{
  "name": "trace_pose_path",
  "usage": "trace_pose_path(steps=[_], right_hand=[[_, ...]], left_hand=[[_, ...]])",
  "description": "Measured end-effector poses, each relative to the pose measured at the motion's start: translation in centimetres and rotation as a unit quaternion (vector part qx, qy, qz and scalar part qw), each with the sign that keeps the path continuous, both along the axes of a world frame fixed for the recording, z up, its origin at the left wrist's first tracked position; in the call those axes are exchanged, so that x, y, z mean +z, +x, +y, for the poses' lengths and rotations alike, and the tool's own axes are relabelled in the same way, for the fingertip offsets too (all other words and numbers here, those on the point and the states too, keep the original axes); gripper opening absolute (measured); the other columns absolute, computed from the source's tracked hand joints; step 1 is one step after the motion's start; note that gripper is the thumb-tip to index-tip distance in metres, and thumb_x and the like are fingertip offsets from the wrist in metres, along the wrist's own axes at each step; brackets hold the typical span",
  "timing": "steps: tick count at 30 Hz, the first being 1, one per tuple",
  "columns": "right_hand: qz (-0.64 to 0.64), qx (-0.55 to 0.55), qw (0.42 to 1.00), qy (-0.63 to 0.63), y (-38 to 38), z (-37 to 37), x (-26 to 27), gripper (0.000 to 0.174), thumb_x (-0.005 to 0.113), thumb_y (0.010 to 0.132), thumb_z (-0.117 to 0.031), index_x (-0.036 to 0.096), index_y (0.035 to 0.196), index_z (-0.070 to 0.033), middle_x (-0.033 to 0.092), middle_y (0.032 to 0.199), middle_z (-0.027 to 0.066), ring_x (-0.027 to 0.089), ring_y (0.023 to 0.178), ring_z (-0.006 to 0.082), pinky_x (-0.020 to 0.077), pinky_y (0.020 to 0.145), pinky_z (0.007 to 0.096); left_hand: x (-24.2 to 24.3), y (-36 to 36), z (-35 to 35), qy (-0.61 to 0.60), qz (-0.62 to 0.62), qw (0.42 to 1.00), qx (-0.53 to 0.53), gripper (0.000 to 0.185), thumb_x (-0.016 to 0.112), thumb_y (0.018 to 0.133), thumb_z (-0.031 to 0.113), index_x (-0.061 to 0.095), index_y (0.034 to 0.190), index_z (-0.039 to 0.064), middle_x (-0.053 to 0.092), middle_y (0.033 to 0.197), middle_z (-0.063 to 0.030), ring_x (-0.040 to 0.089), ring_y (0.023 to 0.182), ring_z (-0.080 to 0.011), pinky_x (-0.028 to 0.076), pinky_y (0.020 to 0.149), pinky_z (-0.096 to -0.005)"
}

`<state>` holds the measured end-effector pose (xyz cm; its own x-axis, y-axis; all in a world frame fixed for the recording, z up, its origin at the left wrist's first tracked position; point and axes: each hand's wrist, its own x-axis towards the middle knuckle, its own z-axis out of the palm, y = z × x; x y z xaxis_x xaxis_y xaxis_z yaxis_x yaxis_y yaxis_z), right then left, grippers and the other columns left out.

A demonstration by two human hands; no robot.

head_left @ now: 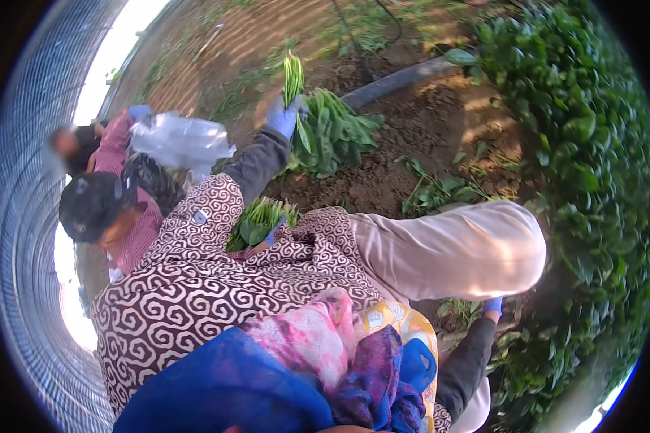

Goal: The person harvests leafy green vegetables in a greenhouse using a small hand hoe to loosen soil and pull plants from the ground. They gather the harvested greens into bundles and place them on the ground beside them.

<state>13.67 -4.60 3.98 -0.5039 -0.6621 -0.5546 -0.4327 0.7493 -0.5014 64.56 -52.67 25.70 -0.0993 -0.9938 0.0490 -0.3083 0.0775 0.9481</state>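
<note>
My left hand [283, 116], in a blue glove, grips a bunch of leafy greens [293, 78], its pale stems pointing up. Broad leaves hang below the fingers. Right beside it is a heap of large, limp green leaves [338, 130]; I cannot tell whether any of these belong to the held bunch. Only a strip of my right hand [492, 306] shows, also blue-gloved, past my bent knee [514, 249] and close to the standing leafy crop [585, 162]. Its fingers are hidden, so what it touches is unclear.
A co-worker in a cap [89, 208] is close on my left, one gloved hand at a clear plastic bag [181, 140], the other [275, 230] at stacked cut greens [262, 216]. A dark pipe [401, 81] crosses the soil. Loose leaves [439, 189] lie before my leg.
</note>
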Motion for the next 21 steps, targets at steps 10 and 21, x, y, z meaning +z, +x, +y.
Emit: trace_pose_path(steps=[10, 21], right_hand=[[-0.033, -0.003, 0.995, 0.092, 2.2, 3.4, 2.9, 0.04, 0.066, 0.082, -0.022, 0.064, 0.113, 0.003, 0.07, 0.106, 0.0182, 0.067, 0.095, 0.0264, 0.0512, 0.083, 0.0392], [0.185, 0.169, 0.967, -0.03, 4.9, 14.0, -1.9, 0.041, 0.067, 0.081, -0.024, 0.063, 0.113, 0.002, 0.069, 0.108, 0.0194, 0.067, 0.096, 0.0301, 0.0512, 0.084, 0.042]], left_hand=[[-13.8, 11.0, -1.5, 0.221, -0.191, 0.93, 0.223, 0.043, 0.064, 0.091, 0.027, 0.051, 0.123, 0.003, 0.065, 0.1, -0.0173, 0.065, 0.082, -0.0275, 0.053, 0.071, -0.0393], [-10.7, -5.3, 0.8, -0.212, -0.494, 0.835, -0.114, 0.049, 0.07, 0.075, 0.026, 0.06, 0.118, 0.006, 0.061, 0.117, -0.0174, 0.055, 0.112, -0.0358, 0.041, 0.099, -0.0455]])
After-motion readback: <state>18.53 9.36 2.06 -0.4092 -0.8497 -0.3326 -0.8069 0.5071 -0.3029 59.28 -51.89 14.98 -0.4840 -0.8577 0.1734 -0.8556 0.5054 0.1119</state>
